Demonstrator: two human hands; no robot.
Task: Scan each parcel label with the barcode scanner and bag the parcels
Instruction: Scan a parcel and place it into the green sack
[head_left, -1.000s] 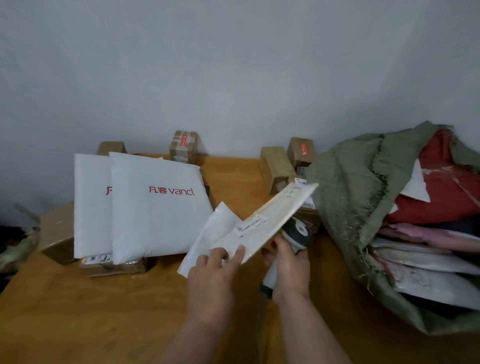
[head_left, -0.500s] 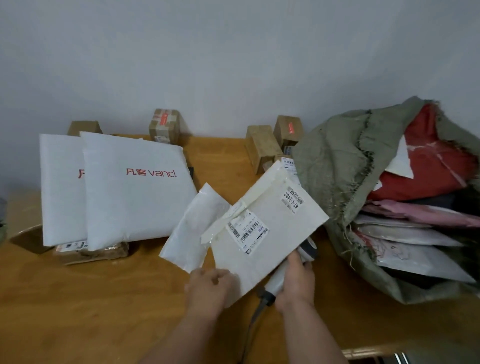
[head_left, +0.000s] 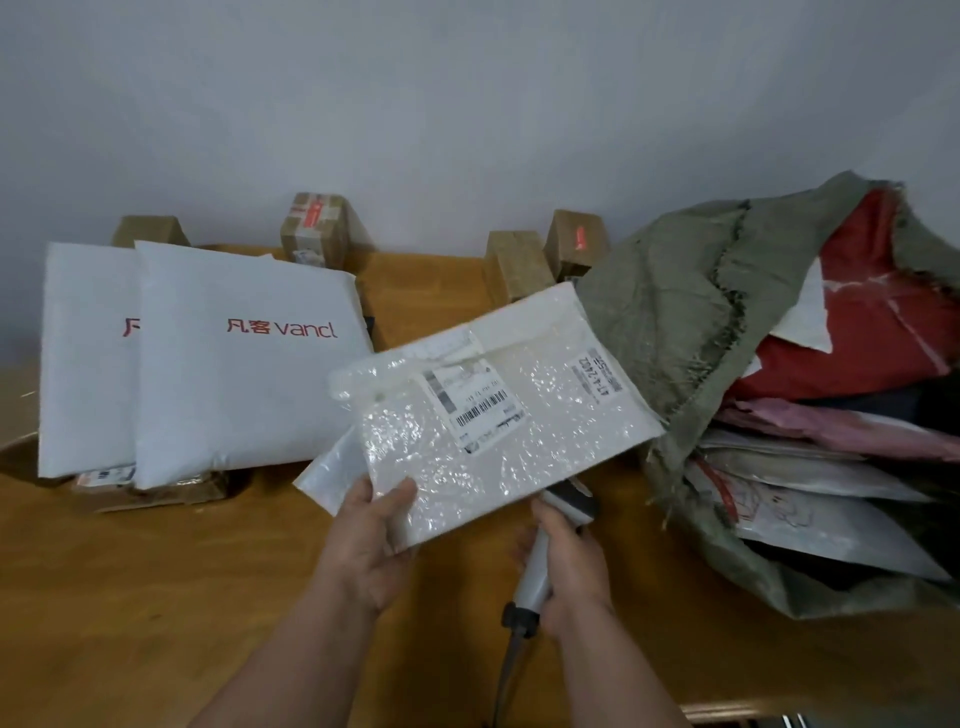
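My left hand (head_left: 371, 535) pinches the near corner of a white bubble mailer (head_left: 524, 441), held flat above the table with its barcode label (head_left: 480, 408) facing up. My right hand (head_left: 569, 566) grips the grey handle of the barcode scanner (head_left: 558, 525); its dark head sits just under the mailer's near right edge. A cable runs down from the handle. A second white mailer (head_left: 324, 475) lies partly hidden beneath the held one. The olive woven sack (head_left: 675, 322) lies open at the right, stuffed with several parcels.
Two white Vancl mailers (head_left: 244, 364) lean on flat cardboard boxes at the left of the wooden table (head_left: 130, 597). Small brown boxes (head_left: 317, 228) stand along the back wall, two more (head_left: 517, 265) beside the sack. The table's front edge shows at bottom right.
The mailer has turned from edge-on to label-up and come to lie flatter and lower over the scanner. My right hand with the scanner has stayed under its right edge.
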